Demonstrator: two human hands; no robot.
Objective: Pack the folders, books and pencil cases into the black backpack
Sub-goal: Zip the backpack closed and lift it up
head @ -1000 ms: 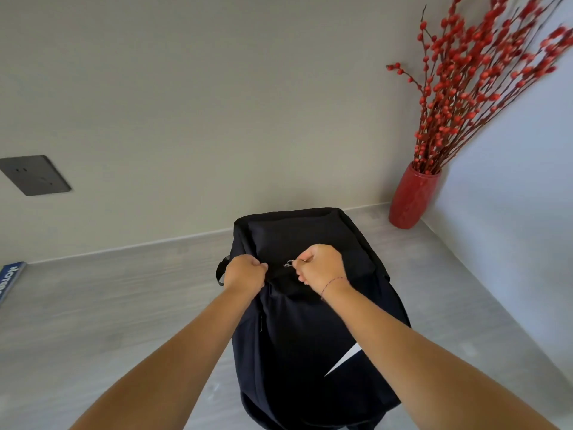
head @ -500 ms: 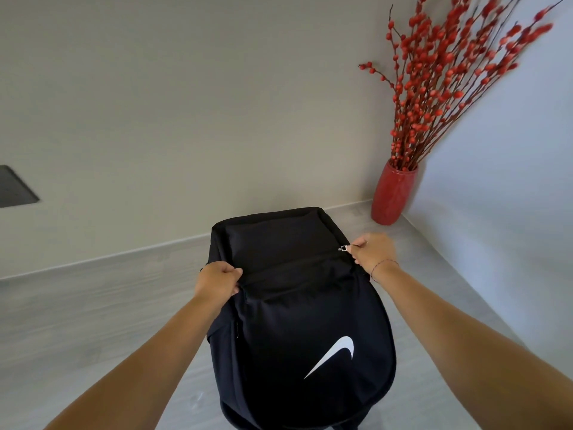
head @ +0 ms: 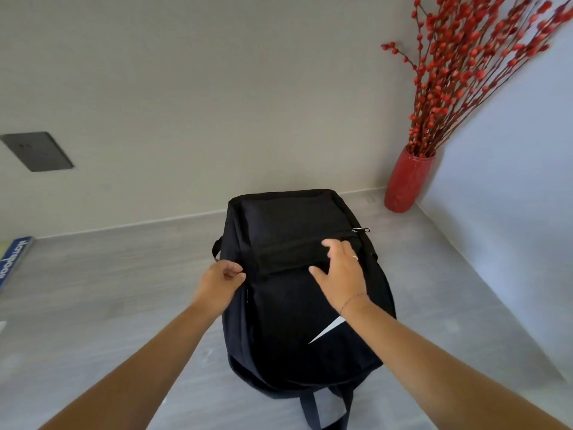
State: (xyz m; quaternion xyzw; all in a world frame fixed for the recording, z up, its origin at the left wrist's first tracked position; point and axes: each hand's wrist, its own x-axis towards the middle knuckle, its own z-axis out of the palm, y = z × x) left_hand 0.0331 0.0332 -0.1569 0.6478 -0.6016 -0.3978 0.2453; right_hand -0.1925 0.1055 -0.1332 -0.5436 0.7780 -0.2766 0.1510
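Observation:
The black backpack (head: 291, 308) with a white swoosh logo lies on the grey table, its top end towards the wall. My left hand (head: 218, 282) pinches the fabric at the bag's left edge near the zip line. My right hand (head: 339, 271) hovers over the front of the bag with fingers spread, holding nothing. The silver zipper pull (head: 360, 229) rests at the right end of the zip, free of my fingers. A blue book (head: 14, 259) shows at the far left edge, partly cut off.
A red vase (head: 406, 183) with red berry branches stands in the back right corner by the walls. A dark wall socket plate (head: 38, 151) sits on the back wall at left. Grey table surface (head: 108, 290) spreads left of the bag.
My right hand dragged the zipper pull from the middle of the bag to its right end, then let go and moved back over the bag. My left hand kept its grip.

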